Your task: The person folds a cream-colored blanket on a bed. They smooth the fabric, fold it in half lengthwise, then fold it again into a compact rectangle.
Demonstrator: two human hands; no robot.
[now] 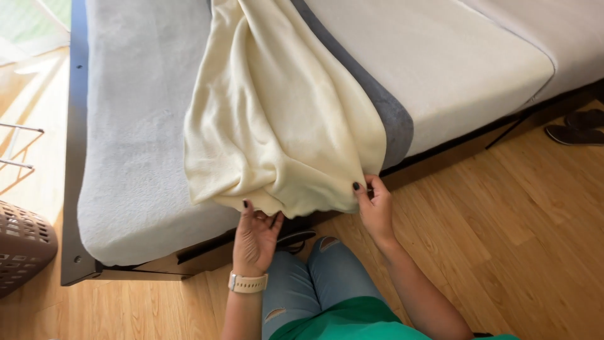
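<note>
Grip, right hand (375,204): thumb and fingers pinched together on the lower hem of the cream blanket (277,119), at its right corner. Grip, left hand (255,236): palm turned up beneath the hem further left, fingertips touching the fabric; whether the fingers have closed on it cannot be told from here. A pale band sits on that wrist.

The blanket lies bunched on the bed, draped over the near corner of the mattress (135,126), its lower edge hanging just past the mattress side toward the person. Judged by the deep, loose folds, the fabric is soft, limp and light, a fleece-like knit with no stiffness; it should not slip readily, but it will sag and twist wherever it is unsupported. Hem and corners appear the soundest places to take hold, since a mid-cloth pinch would only gather more folds. Colour is an even pale cream, surface matt, no marks seen.

The mattress is pale grey with a darker grey band (384,104), resting on a dark bed frame (75,157). The person kneels on a wooden floor (516,239). A brown perforated basket (22,245) stands at far left; dark sandals (576,129) lie at far right.
</note>
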